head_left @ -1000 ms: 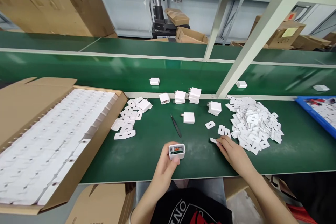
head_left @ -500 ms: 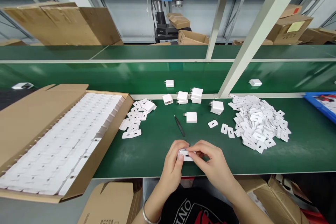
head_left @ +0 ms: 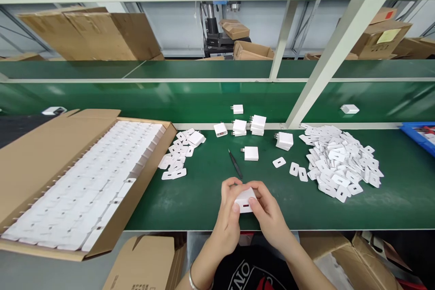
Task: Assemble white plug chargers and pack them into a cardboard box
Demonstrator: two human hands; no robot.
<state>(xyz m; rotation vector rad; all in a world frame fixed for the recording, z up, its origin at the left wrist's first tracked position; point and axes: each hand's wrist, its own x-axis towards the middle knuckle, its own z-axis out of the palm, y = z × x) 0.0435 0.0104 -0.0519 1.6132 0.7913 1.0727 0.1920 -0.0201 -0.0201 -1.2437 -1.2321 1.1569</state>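
Between my two hands is a white charger [head_left: 244, 199], its face with the dark USB slot turned toward me. My left hand [head_left: 229, 213] wraps its left side, thumb at the front corner. My right hand [head_left: 267, 210] grips the right side with the thumb on top. Just beyond lie black tweezers [head_left: 235, 163] and another white charger [head_left: 251, 153] on its side. Several more chargers stand farther back, among them a stacked pair [head_left: 284, 140]. Loose white slotted plates [head_left: 279, 162] lie to the right, beside a large pile of plates [head_left: 340, 158].
At the left an open cardboard box [head_left: 136, 195] holds rows of white chargers. A smaller group of plates [head_left: 176, 158] lies beside it. A slanted metal post [head_left: 326, 63] rises behind the green bench [head_left: 210, 217]. A blue tray [head_left: 416, 138] sits at the far right.
The charger in my hands has tipped, so its top now shows along with the slotted face. My right hand has gone from fingertips at the slotted face to gripping the right side.
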